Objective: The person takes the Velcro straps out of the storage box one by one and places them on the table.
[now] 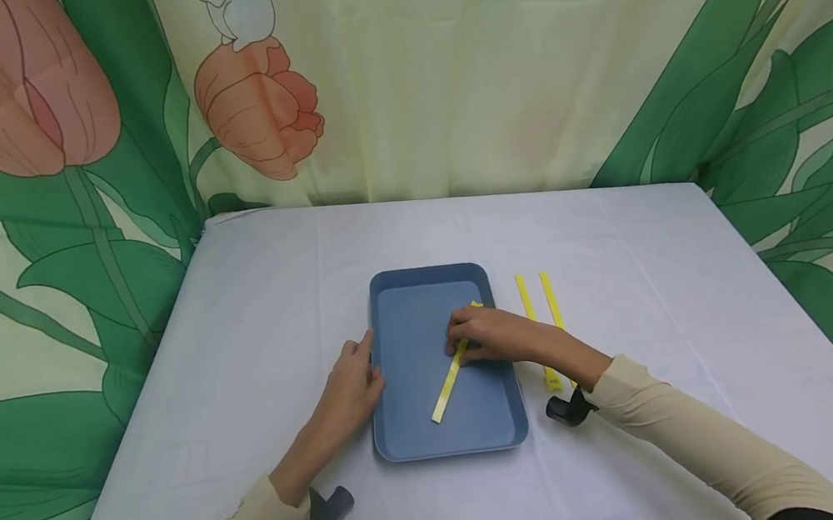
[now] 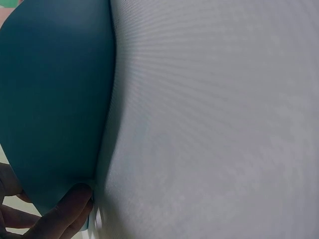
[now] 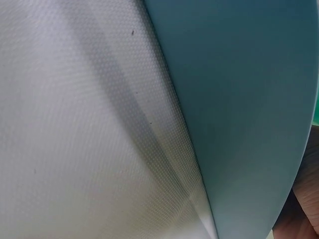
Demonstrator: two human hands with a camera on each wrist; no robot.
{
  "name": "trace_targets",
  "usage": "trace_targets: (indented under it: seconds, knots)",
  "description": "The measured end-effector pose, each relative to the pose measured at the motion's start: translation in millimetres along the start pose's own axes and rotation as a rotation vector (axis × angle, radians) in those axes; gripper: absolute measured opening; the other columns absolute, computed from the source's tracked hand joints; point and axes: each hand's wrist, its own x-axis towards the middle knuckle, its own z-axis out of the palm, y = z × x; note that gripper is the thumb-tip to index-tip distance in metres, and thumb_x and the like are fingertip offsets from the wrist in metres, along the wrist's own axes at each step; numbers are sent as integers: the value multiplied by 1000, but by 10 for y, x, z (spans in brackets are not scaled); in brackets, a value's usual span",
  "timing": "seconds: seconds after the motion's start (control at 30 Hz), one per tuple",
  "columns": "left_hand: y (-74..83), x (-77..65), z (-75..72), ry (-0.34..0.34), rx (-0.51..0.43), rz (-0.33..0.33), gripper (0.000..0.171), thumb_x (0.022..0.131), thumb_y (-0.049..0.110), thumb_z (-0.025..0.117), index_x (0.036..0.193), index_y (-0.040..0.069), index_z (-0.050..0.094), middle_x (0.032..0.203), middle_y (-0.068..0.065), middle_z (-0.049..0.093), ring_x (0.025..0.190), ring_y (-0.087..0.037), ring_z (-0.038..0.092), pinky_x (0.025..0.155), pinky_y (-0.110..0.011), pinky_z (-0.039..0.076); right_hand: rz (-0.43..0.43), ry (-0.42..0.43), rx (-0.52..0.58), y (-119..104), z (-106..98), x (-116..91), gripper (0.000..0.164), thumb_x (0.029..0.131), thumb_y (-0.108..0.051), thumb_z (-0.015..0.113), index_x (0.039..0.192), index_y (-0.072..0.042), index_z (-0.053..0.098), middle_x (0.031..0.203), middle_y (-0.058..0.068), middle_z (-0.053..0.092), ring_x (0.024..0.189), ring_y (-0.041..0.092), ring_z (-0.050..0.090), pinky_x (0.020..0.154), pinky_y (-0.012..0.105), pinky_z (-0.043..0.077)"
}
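A blue-grey rectangular tray [image 1: 417, 427] lies on the white-covered table. My left hand [image 1: 346, 391] grips its left edge; in the left wrist view the fingers [image 2: 67, 211] press the outer wall near the bottom, with others beyond the rim. Over the right half of the tray, my right hand [image 1: 495, 336] pinches a narrow yellow strip [image 1: 447, 391]. This strip slants across the tray's inside, its upper end showing past the knuckles. In the right wrist view the tray's outer wall [image 3: 239, 119] covers most of what the hand does.
Right of the tray lie two more yellow strips, a left one [image 1: 524, 296] and a right one [image 1: 551, 297], partly under the right forearm. White cloth [image 1: 255, 309] covers the table. A curtain [image 1: 444, 81] printed with flowers hangs behind.
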Motion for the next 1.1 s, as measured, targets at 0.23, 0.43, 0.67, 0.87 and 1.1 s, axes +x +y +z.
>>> trace_targets:
  seconds: [0.23,0.43,0.67,0.87,1.1]
  knots:
    - [10,1,-6,-4,3,-6,59,83,-3,60,136,-13,37,99,-17,52,70,-14,49,57,-23,46,-35,13,-28,7,10,23,15,78,-15,76,91,-11,70,96,1,58,89,15,54,81,29,46]
    - [19,-5,-7,-2,4,-7,59,83,-3,60,136,-13,37,98,-17,51,70,-14,49,57,-23,46,-39,0,-34,6,18,52,14,78,-14,77,90,-11,69,93,-1,58,87,13,53,79,27,46]
    - [24,-5,-6,-2,13,-9,59,83,-3,60,137,-12,37,99,-17,52,69,-13,49,57,-23,46,-43,-17,-41,16,17,74,11,81,-15,74,91,-14,70,91,-3,59,84,12,52,76,25,46]
    - [27,1,-6,-10,15,-19,59,84,-3,60,137,-12,36,99,-17,52,69,-12,49,57,-22,46,-60,-22,-42,30,11,79,10,80,-19,75,87,-16,68,87,-5,56,81,11,50,72,24,45]
    - [31,1,-6,-9,22,-22,59,83,-3,61,137,-12,37,100,-18,52,70,-13,50,57,-22,47,-68,-30,-36,44,22,80,15,77,-25,77,82,-17,65,81,-7,54,76,9,47,69,24,43]
